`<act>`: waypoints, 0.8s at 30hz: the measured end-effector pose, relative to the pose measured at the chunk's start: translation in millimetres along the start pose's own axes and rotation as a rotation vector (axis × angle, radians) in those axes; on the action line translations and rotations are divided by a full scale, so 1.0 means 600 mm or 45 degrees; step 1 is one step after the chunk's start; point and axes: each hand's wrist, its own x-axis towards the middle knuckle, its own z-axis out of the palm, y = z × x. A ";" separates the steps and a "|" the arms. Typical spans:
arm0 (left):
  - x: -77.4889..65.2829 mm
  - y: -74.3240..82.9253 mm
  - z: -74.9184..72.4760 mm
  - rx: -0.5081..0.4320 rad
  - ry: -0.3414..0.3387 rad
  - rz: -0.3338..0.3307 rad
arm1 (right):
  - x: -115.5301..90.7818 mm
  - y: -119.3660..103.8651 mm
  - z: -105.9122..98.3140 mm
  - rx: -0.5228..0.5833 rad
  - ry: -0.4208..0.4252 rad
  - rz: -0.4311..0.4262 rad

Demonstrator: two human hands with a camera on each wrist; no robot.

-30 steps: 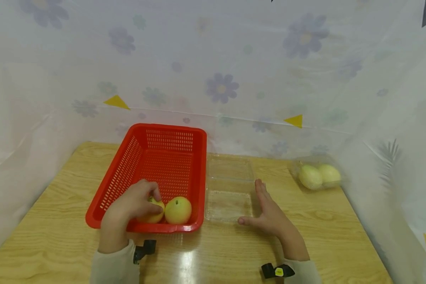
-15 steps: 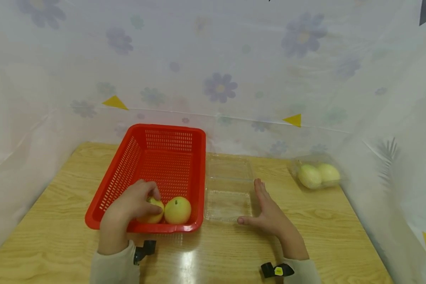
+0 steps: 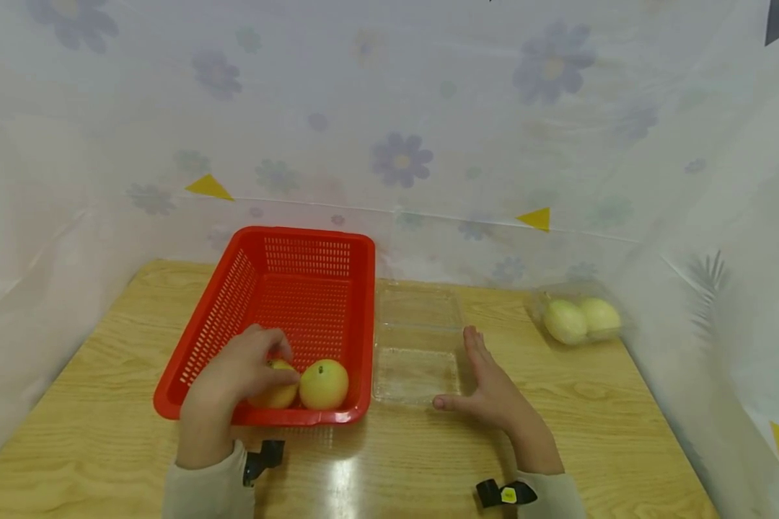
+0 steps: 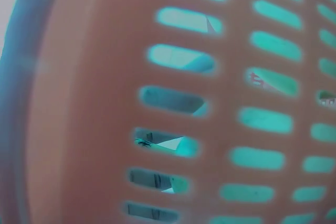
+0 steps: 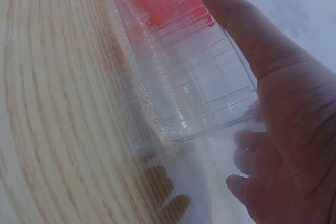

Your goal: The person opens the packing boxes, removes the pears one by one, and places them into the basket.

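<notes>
Inside the red plastic basket (image 3: 361, 324), my left hand (image 3: 236, 371) bends over a yellow-green apple (image 3: 280, 393), fingers and thumb curled round it. A second apple (image 3: 324, 386), stem up, sits just right of it by the basket's front wall. The left wrist view shows only the slotted basket wall (image 4: 110, 103) up close. My right hand (image 3: 496, 393) is spread at the right side of an open clear plastic box (image 3: 418, 375). In the right wrist view its thumb (image 5: 247, 30) lies along the box's edge, while the other fingers are on the outer side.
A closed clear box (image 3: 581, 317) holding two apples stands at the back right of the wooden table (image 3: 415, 461). The open box's hinged lid half (image 3: 418, 306) lies behind it, near the flower-patterned curtain (image 3: 337, 86). The red basket is directly left of the open box.
My left thumb has shifted up slightly on the apple, which stays in the basket. The right hand, the boxes and the other apple keep their places.
</notes>
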 end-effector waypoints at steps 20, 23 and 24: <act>0.005 0.011 0.007 0.029 -0.058 -0.008 | 0.026 -0.013 0.002 -0.069 -0.009 -0.015; 0.006 0.010 0.006 0.023 -0.068 -0.010 | 0.032 -0.015 0.003 -0.086 -0.026 -0.016; 0.007 0.011 0.005 0.024 -0.069 -0.004 | 0.034 -0.016 0.003 -0.090 -0.029 -0.010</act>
